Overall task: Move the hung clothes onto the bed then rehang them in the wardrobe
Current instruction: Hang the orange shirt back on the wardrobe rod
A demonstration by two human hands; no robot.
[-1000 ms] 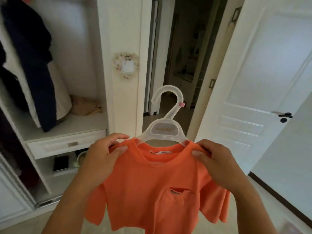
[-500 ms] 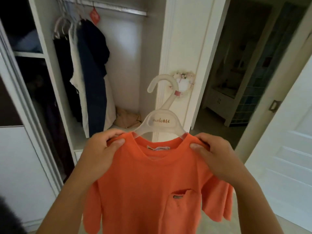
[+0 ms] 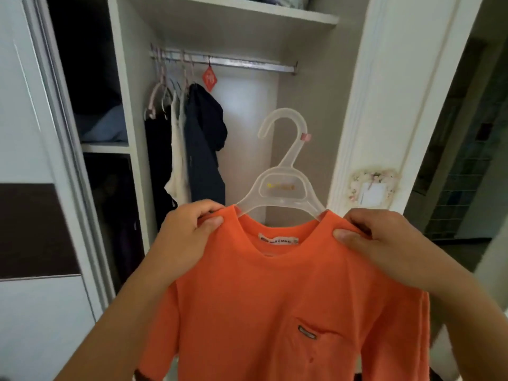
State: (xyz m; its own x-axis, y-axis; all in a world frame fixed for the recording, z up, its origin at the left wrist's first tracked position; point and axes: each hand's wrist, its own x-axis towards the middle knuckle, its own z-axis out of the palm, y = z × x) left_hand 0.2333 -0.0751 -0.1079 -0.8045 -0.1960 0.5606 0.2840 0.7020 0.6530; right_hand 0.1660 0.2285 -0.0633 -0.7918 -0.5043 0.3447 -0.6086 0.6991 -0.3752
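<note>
An orange T-shirt (image 3: 275, 298) with a chest pocket hangs on a translucent white plastic hanger (image 3: 280, 185), held up in front of the open wardrobe. My left hand (image 3: 187, 237) pinches the shirt's left shoulder and my right hand (image 3: 376, 240) pinches its right shoulder, thumbs on the front. The hanger's hook points up, below the metal wardrobe rail (image 3: 247, 63). On the rail's left part hang dark and white clothes (image 3: 189, 149) on several hangers.
A red tag (image 3: 209, 78) dangles from the rail. A shelf (image 3: 247, 12) lies above the rail. The wardrobe's sliding door (image 3: 35, 188) stands at the left. A white door frame with a flowered wall switch (image 3: 372, 192) is at the right, beside a dark doorway (image 3: 464, 133).
The view has swung left and up, from the doorway to the wardrobe rail. The shirt and hanger have come up closer to the rail. Both hands keep the same hold.
</note>
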